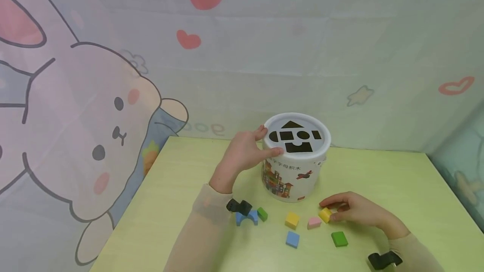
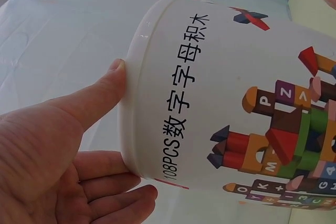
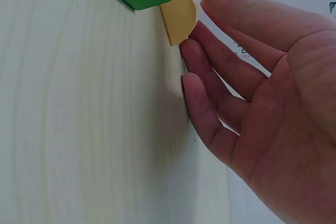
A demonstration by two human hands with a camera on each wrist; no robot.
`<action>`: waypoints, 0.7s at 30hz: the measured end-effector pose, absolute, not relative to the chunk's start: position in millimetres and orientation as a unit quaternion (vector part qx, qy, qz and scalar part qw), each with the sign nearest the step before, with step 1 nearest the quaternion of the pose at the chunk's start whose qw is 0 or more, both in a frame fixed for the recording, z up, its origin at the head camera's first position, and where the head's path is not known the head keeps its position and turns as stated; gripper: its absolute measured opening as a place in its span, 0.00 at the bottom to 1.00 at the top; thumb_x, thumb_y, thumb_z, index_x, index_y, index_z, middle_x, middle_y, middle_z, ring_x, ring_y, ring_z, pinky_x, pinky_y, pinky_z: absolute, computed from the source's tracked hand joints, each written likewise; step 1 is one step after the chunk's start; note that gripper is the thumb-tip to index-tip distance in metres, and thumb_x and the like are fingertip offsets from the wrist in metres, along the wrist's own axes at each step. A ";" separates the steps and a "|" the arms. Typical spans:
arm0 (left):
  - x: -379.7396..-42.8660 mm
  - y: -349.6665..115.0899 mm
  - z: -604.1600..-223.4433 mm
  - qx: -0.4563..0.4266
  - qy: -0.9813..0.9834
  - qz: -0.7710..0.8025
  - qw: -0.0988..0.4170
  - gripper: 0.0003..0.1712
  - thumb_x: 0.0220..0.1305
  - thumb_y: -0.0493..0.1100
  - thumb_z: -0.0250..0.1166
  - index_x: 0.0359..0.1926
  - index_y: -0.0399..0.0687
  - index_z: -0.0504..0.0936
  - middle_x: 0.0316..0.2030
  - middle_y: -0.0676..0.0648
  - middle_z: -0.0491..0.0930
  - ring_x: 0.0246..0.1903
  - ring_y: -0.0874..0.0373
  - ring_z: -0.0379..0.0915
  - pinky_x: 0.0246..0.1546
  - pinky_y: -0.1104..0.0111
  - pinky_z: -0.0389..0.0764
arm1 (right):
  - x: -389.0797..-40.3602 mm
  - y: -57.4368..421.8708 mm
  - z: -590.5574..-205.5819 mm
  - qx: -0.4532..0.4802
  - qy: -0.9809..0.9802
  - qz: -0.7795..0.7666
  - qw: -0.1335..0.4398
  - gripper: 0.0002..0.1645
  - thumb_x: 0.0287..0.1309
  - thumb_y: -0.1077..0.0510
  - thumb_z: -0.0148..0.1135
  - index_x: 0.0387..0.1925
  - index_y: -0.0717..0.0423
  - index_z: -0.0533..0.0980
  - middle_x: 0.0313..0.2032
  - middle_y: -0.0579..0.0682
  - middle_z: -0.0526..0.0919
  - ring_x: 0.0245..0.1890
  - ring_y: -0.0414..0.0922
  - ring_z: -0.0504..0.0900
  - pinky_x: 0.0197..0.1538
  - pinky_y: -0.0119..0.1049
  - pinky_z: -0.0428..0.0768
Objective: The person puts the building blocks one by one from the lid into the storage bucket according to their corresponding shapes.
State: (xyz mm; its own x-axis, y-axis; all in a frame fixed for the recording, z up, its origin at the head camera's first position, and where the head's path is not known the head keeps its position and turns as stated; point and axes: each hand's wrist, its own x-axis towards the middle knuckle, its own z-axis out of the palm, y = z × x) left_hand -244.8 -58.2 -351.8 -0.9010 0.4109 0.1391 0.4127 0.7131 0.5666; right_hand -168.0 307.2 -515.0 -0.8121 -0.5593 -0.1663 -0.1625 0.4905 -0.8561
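Note:
A white block bucket [image 1: 293, 177] with printed toy blocks stands on the table, its lid [image 1: 321, 148] cut with several shaped holes. My left hand [image 1: 247, 150] rests against the lid's left edge, thumb at the front and fingers farther back; the left wrist view shows the thumb nearly straight on the rim. Low over the table, my right hand [image 1: 355, 211] has its thumb and fingers about a yellow half-round block [image 1: 325, 215]. In the right wrist view, fingertips are by the rounded side of the half-round block [image 3: 181, 17], while the thumb stands apart from it.
Left of the right hand lie a pink block [image 1: 314, 222], a yellow block [image 1: 292, 220] and a blue block [image 1: 293, 239]. A green block [image 1: 339, 239] is nearer me. By the left wrist are a blue arch [image 1: 246, 218] and a small green block [image 1: 262, 214]. Behind hangs a printed cloth [image 1: 264, 74].

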 end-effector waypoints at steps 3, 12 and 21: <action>-245.2 -58.4 -351.6 -0.222 -0.925 -0.307 0.001 0.53 0.63 0.70 0.74 0.79 0.47 0.69 0.77 0.47 0.66 0.75 0.46 0.65 0.59 0.58 0.79 | -167.8 306.0 -514.5 -0.216 0.836 -0.455 0.218 0.23 0.68 0.57 0.74 0.62 0.59 0.84 0.59 0.56 0.86 0.55 0.36 0.83 0.57 0.30 0.80; -243.8 -58.6 -350.3 -0.219 -0.924 -0.314 -0.004 0.54 0.63 0.70 0.75 0.79 0.47 0.68 0.77 0.47 0.66 0.77 0.47 0.62 0.66 0.56 0.76 | -166.1 305.8 -515.5 -0.210 0.839 -0.451 0.218 0.20 0.68 0.58 0.74 0.59 0.55 0.85 0.57 0.51 0.86 0.53 0.39 0.82 0.57 0.32 0.81; -242.7 -59.7 -349.1 -0.216 -0.923 -0.319 -0.006 0.53 0.63 0.69 0.75 0.79 0.48 0.68 0.77 0.48 0.65 0.77 0.47 0.62 0.69 0.55 0.74 | -164.2 304.7 -513.6 -0.202 0.851 -0.435 0.214 0.19 0.66 0.57 0.76 0.57 0.54 0.86 0.54 0.48 0.87 0.52 0.40 0.82 0.56 0.33 0.81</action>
